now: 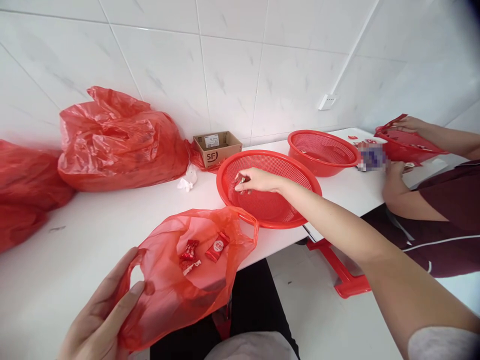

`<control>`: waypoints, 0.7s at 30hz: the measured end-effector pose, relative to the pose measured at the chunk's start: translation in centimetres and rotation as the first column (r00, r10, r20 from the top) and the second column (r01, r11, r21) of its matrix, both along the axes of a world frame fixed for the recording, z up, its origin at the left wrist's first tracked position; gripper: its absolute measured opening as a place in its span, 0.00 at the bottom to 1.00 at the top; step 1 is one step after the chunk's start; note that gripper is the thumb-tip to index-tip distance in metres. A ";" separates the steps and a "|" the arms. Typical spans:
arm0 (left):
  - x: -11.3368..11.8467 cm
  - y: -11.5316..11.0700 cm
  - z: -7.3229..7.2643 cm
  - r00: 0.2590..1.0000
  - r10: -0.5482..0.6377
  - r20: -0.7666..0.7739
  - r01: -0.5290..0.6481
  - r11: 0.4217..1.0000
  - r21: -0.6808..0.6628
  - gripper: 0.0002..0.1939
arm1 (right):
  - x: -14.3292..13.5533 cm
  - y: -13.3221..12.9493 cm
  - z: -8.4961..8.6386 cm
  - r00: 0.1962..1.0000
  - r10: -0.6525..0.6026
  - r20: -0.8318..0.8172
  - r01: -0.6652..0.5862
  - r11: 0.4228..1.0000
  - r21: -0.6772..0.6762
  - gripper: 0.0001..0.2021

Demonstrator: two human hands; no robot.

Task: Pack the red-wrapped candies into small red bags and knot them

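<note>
Along a white table's (93, 220) near edge, I see the left hand (93, 325) pinching a bag (168, 305), apparently keeping it spread around wrapped sweets (218, 246); the right hand (258, 181) clasps a packet (242, 182) over the nearer basket (266, 212).

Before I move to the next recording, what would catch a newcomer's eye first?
An open red bag gapes in front, held by the left hand, red packets inside. Behind it, the right hand holds a small item over a red basket. A bulging red sack sits at back left.

The white table (93, 235) carries red baskets (270, 154), bulging red bags (120, 145) and a cardboard box (221, 151).
</note>
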State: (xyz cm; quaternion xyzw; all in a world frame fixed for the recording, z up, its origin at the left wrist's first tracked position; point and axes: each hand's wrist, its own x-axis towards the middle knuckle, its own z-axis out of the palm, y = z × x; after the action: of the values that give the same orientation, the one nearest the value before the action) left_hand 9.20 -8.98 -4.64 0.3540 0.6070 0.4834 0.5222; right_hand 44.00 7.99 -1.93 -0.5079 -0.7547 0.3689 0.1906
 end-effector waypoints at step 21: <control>1.4 -0.7 1.3 0.977 0.038 0.212 -0.058 0.994 0.091 0.33 | -11.1 -11.9 -4.7 0.466 -0.305 -0.831 -0.141 0.901 -0.410 0.14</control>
State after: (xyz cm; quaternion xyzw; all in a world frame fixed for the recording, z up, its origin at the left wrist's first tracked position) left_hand 10.65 -9.71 -3.37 0.3112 0.5329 0.5592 0.5537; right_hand 32.85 -3.89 -6.68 -0.3095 -0.4220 0.7209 0.4543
